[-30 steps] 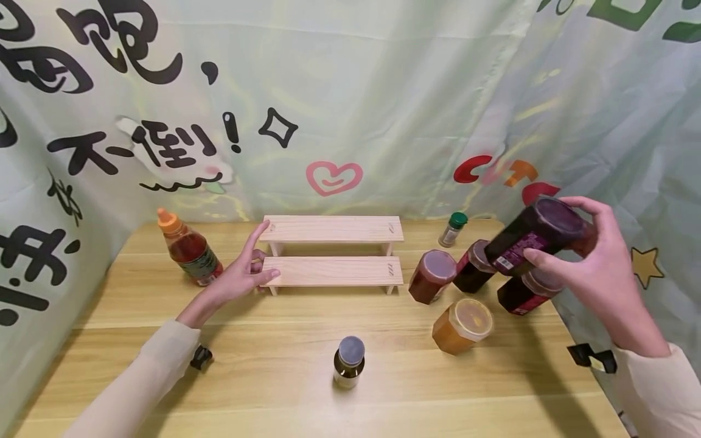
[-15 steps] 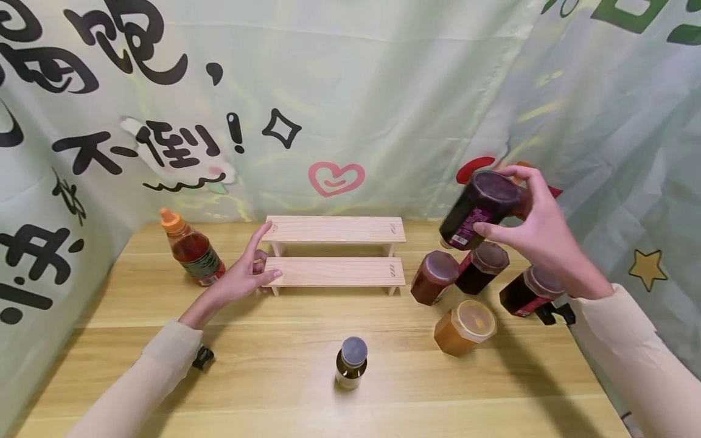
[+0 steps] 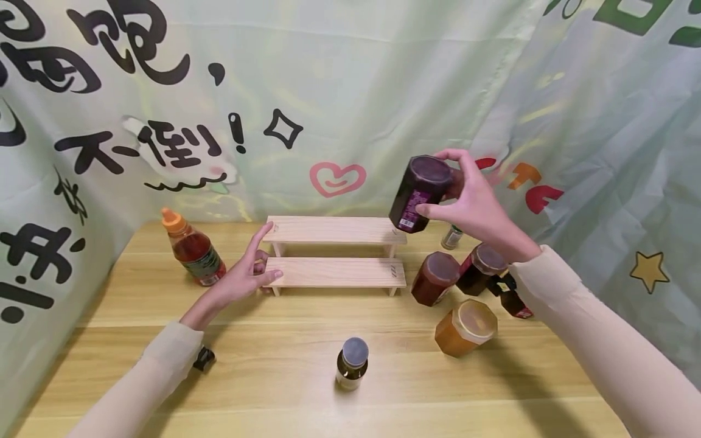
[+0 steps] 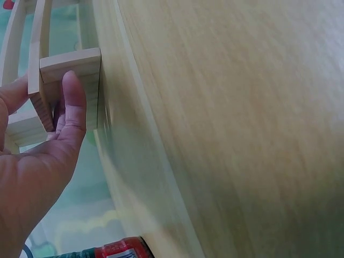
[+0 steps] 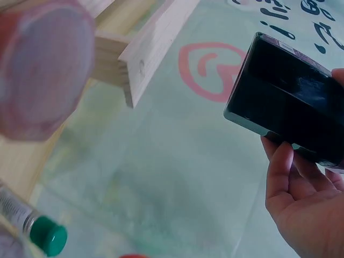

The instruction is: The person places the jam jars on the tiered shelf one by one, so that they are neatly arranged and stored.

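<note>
My right hand (image 3: 475,201) grips a dark jam jar (image 3: 414,204) with a purple label, tilted and raised in the air by the right end of a two-step wooden display shelf (image 3: 334,271). In the right wrist view the jar (image 5: 285,94) shows its dark glass side, with fingers (image 5: 280,172) along it. My left hand (image 3: 238,278) holds the shelf's left end. The left wrist view shows the thumb and fingers (image 4: 74,102) on either side of the lower board (image 4: 38,80). Both steps of the shelf are bare.
Right of the shelf stand a red jar (image 3: 435,278), a dark jar (image 3: 476,274), an orange jar (image 3: 460,334) and a green-capped spice bottle (image 3: 451,237). Another dark jar (image 3: 515,304) is partly behind the right sleeve. A sauce bottle (image 3: 197,252) stands left, a small brown bottle (image 3: 351,368) in front.
My right hand has carried the dark jar leftward from above the right-hand jars to the shelf's right end, tipping it more upright. My left hand stays on the shelf.
</note>
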The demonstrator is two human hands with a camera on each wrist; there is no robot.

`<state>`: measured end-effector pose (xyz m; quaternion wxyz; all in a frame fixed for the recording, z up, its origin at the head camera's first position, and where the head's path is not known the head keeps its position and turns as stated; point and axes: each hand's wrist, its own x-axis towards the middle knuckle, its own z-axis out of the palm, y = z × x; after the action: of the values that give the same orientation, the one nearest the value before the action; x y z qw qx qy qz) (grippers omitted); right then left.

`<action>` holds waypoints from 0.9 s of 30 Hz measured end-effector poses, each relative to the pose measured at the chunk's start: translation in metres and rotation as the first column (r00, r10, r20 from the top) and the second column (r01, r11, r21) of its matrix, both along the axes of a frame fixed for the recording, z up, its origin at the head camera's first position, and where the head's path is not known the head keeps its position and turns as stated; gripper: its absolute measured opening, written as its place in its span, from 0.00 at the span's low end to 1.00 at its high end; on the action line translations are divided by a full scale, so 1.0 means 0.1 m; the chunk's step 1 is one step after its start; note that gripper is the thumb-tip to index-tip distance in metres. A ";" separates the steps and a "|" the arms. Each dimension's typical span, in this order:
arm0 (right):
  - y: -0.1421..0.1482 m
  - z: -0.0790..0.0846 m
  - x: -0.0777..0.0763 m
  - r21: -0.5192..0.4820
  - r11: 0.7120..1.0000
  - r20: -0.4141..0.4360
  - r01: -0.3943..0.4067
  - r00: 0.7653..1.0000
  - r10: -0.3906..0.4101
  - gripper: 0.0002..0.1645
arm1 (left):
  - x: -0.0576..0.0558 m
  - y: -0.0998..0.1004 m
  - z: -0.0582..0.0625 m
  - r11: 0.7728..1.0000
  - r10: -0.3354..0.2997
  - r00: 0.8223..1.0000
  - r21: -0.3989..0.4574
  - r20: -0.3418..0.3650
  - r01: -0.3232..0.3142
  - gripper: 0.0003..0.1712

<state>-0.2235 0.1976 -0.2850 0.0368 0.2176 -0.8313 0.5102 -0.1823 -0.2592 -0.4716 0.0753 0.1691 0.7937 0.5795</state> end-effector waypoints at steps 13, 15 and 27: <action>-0.60 -0.15 -0.36 -0.109 0.980 0.112 -0.165 0.978 0.177 0.53 | 0.02 0.01 0.00 1.000 0.011 1.000 -0.002 0.026 -0.011 0.65; -0.69 -0.19 -0.39 -0.123 0.973 0.114 -0.197 0.971 0.211 0.53 | 0.02 0.01 0.00 1.000 0.010 1.000 0.000 0.023 -0.010 0.65; -1.21 -0.51 -0.53 -0.207 0.928 0.146 -0.308 0.929 0.341 0.54 | 0.01 0.01 -0.02 1.000 -0.005 1.000 0.012 0.001 0.005 0.64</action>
<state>-0.2766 0.0764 -0.3355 -0.1040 0.3015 -0.7338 0.5999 -0.1812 -0.2585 -0.4735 0.0761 0.1711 0.7896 0.5843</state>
